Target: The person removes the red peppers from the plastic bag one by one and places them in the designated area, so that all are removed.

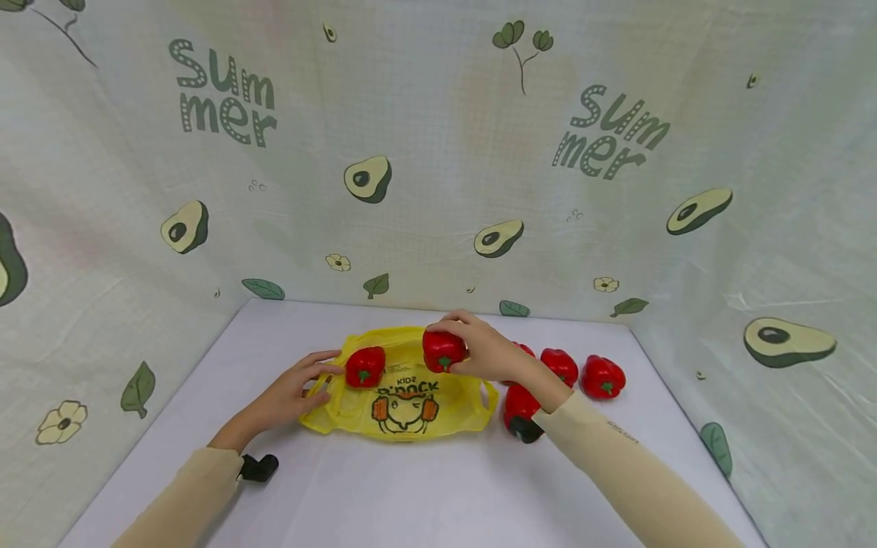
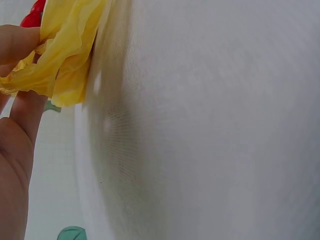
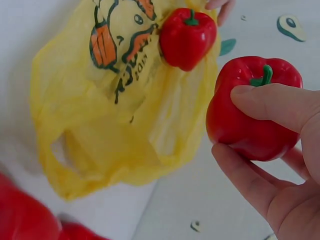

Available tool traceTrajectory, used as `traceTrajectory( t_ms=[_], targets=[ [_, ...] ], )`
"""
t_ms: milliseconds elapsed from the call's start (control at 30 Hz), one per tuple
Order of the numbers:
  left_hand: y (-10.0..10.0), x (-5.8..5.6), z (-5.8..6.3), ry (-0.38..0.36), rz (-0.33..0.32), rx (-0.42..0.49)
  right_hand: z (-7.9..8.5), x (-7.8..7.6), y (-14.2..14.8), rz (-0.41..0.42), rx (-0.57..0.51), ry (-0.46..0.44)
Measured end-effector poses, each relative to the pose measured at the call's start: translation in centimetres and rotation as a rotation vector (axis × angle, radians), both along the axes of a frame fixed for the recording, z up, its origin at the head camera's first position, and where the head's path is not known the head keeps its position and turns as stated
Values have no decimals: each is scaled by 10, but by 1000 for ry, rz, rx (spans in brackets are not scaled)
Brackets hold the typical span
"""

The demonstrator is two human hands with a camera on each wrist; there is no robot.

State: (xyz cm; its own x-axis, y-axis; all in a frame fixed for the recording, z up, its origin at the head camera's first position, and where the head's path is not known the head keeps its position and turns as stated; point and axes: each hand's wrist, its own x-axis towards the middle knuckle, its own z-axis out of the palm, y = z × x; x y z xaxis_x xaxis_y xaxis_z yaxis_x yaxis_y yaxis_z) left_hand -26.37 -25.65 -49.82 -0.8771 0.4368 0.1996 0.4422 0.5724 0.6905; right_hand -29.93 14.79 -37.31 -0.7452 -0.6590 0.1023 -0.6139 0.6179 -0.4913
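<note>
My right hand [image 1: 488,352] grips a red bell pepper [image 1: 441,350] with a green stem above the right part of a yellow plastic bag [image 1: 418,422]. Thumb and fingers close on its sides in the right wrist view. Printed with a cartoon face, the bag lies flat on the table. A second bell pepper [image 1: 365,367] rests on the bag's left part. My left hand [image 1: 291,390] holds the bag's left edge, its thumb and fingers on either side of the crumpled yellow plastic [image 2: 70,55] in the left wrist view.
Several more red peppers [image 1: 603,377] lie right of the bag, some partly hidden behind my right arm. A white cloth covers the table [image 1: 384,495]. A curtain [image 1: 438,152] with avocado prints stands behind and on both sides.
</note>
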Motion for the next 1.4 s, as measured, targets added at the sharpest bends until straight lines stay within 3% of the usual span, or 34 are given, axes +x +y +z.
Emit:
traceTrajectory(
  t_ms=[233, 500, 1067, 1400],
  targets=[
    [0, 2, 2, -7, 13, -10, 15, 12, 39, -30, -23, 52],
    [0, 1, 3, -9, 18, -10, 14, 24, 84, -120, -7, 75],
    [-1, 1, 1, -13, 18, -13, -6, 46, 165, -197, -44, 185],
    [1, 2, 2, -16, 12, 0, -24, 54, 196, -172, -38, 232]
  ],
)
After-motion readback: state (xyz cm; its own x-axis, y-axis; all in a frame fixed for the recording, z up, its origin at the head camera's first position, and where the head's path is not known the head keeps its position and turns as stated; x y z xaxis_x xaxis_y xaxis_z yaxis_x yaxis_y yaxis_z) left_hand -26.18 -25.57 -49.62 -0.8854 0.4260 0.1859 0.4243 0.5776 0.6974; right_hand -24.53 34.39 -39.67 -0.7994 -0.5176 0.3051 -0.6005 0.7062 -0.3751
